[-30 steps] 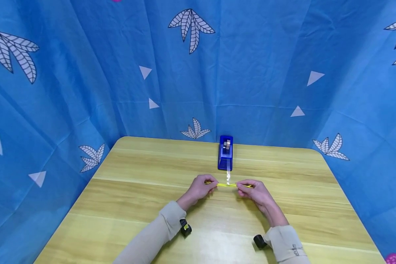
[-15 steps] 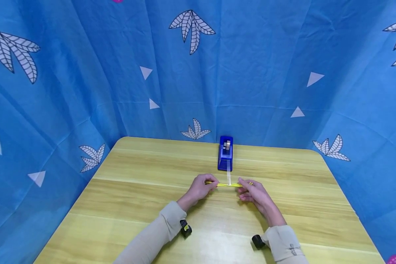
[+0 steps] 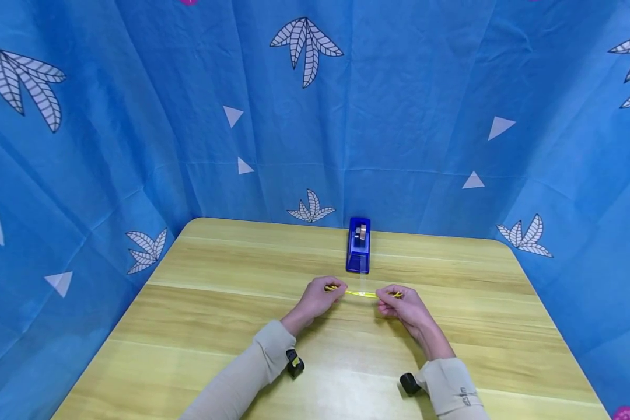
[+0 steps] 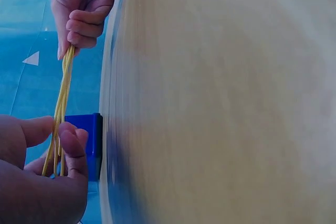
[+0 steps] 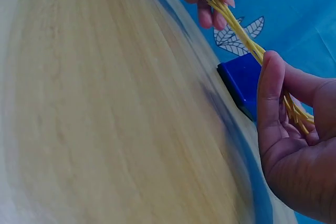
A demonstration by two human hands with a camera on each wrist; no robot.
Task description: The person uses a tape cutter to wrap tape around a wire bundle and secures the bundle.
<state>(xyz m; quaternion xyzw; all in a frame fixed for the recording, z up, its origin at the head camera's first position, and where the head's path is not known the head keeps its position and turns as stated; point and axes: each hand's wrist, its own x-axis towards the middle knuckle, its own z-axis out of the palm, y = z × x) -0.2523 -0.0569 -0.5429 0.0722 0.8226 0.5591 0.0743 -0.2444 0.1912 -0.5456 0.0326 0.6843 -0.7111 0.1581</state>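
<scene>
A thin bundle of yellow strands (image 3: pixel 367 294) is stretched level between my two hands above the table. My left hand (image 3: pixel 317 299) pinches one end between thumb and fingers; my right hand (image 3: pixel 406 308) pinches the other. A clear tape strip (image 3: pixel 363 281) runs from the blue tape dispenser (image 3: pixel 352 256) down to the middle of the bundle. Both wrist views show the strands (image 4: pixel 60 93) spreading into loose ends beyond the fingertips. In the right wrist view, the dispenser (image 5: pixel 242 85) stands behind the bundle. Whether the tape wraps fully around is too small to tell.
The wood-grain table (image 3: pixel 199 326) spreads around both arms. A blue curtain (image 3: pixel 409 105) with leaf prints hangs along the back and sides. Small black cameras (image 3: pixel 294 364) sit at both sleeve cuffs.
My right fingers loosened and shifted on the bundle half a second ago, then pinched it again. The tape strip looks fainter at the bundle. My left hand has stayed nearly in place.
</scene>
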